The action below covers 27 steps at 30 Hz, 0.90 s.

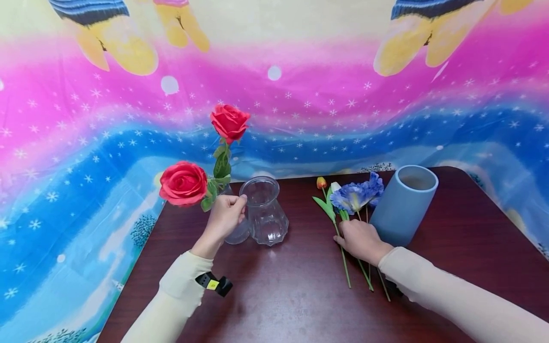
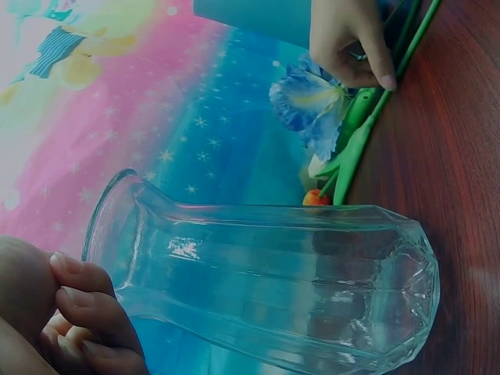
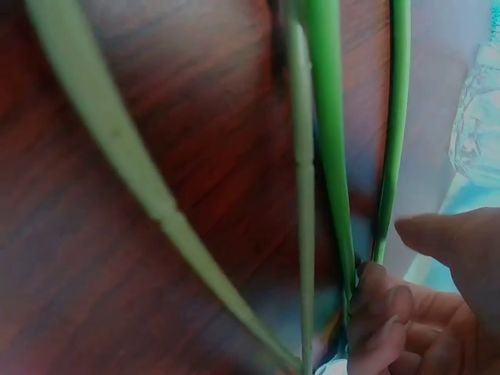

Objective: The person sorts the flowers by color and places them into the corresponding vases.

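My left hand [image 1: 225, 216] is curled beside the rim of a clear faceted glass vase [image 1: 269, 221]; I cannot tell what its fingers hold. Behind that hand, a second clear glass vase [image 1: 237, 233] is partly hidden. Two red roses, one upper [image 1: 229, 123] and one lower left [image 1: 183, 183], rise from behind it, lower stems hidden. My right hand [image 1: 358, 238] bends over flowers on the table, with a tulip stem [image 3: 396, 117] between thumb and curled fingers. An orange tulip [image 1: 321, 183], a white tulip [image 1: 335, 187] and blue flowers [image 1: 358, 193] lie beyond its fingers.
A tall blue-grey vase [image 1: 401, 209] stands close to my right hand, leaning in the head view. Everything is on a dark reddish-brown table [image 1: 283, 305]. A printed pink and blue cloth [image 1: 300, 105] hangs behind its back edge.
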{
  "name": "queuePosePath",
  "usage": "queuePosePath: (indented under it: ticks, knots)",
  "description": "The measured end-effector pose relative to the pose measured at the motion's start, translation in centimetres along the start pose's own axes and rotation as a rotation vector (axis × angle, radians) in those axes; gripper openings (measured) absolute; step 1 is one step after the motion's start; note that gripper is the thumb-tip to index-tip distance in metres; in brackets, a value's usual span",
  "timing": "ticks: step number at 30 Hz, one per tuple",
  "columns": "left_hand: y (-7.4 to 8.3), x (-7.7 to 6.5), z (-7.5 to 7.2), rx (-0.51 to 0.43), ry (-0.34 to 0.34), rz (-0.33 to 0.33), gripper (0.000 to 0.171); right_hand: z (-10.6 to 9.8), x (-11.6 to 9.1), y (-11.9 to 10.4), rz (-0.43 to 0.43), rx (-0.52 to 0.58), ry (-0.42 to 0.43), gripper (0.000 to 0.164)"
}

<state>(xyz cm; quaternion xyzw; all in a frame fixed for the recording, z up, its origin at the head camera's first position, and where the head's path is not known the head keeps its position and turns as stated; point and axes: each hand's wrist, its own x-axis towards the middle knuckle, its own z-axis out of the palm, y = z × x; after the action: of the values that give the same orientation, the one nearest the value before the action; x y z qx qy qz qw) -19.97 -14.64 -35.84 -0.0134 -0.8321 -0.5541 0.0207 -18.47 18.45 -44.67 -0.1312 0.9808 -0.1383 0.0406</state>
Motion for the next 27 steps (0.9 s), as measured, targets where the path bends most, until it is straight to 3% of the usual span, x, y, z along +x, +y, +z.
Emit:
queuePosePath:
  ticks: [5,13,17,23,27]
  knots:
    - [0.1,0.0,0.0,0.005,-0.001,-0.003,0.051,-0.2,0.2,-0.1,0.02,0.024,-0.07,0.029]
    - [0.1,-0.1,0.0,0.014,0.005,-0.012,0.052,-1.5,1.3,0.2,0.025,0.217,-0.262,0.048]
    - [0.2,-0.2,0.1,0.012,0.007,-0.019,0.052,-1.5,1.6,0.5,0.039,0.246,-0.323,0.048]
    - [0.2,-0.2,0.2,0.004,0.01,-0.018,0.052,-1.1,1.9,0.7,0.094,0.264,-0.301,0.044]
    - [0.2,-0.2,0.2,0.003,0.017,-0.019,0.052,-1.3,1.7,0.7,0.061,0.312,-0.251,0.049]
